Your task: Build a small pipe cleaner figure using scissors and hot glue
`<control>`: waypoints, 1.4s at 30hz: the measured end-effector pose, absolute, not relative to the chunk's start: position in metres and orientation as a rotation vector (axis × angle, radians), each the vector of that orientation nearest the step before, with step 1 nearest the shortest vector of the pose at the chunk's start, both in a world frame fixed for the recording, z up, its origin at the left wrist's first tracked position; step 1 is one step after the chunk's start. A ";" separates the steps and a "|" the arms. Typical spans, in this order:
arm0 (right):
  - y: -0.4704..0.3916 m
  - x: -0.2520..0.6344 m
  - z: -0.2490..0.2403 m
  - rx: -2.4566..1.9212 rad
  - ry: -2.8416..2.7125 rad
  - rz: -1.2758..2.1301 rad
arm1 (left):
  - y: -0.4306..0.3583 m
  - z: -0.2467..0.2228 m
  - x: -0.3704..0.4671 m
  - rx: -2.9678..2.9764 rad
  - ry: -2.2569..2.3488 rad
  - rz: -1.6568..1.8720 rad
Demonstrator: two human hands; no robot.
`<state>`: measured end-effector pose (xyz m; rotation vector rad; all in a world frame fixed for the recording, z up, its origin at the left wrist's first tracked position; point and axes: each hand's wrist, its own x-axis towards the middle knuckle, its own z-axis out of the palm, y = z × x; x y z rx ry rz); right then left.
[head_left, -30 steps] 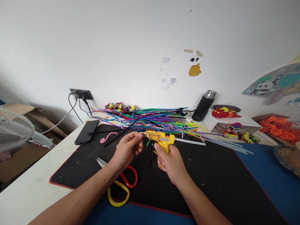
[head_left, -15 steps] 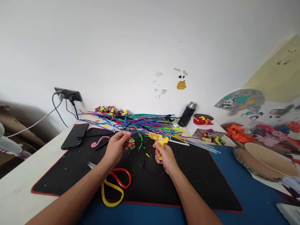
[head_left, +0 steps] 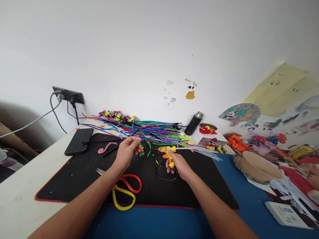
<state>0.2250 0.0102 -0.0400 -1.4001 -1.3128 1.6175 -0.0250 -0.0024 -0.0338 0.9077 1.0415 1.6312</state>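
Note:
My left hand (head_left: pixel 129 150) is closed in a pinch over the black mat; what lies between its fingertips is too small to make out. Just right of those fingertips is a small red and green figure (head_left: pixel 142 151). My right hand (head_left: pixel 174 162) grips a yellow glue gun (head_left: pixel 170 158), its nozzle pointing left and a clear glue stick out of its back. Scissors (head_left: pixel 126 196) with one red and one yellow handle lie by my left forearm. A pink curled pipe cleaner (head_left: pixel 104 148) rests left of my left hand.
Coloured pipe cleaners (head_left: pixel 152 128) are heaped along the wall. A phone (head_left: pixel 79 142) lies at the left, a black bottle (head_left: pixel 194 123) behind right, a round basket (head_left: pixel 260 166) farther right. Part of another person's hand (head_left: pixel 312 175) shows at the right edge.
The view has turned somewhat to the right, bringing the other person's hand into sight. The glue gun has tilted, so its nozzle and stick lie more level.

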 end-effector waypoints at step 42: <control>0.034 0.136 -0.048 -1.549 -1.915 1.188 | -0.006 -0.037 -0.058 0.943 1.309 1.407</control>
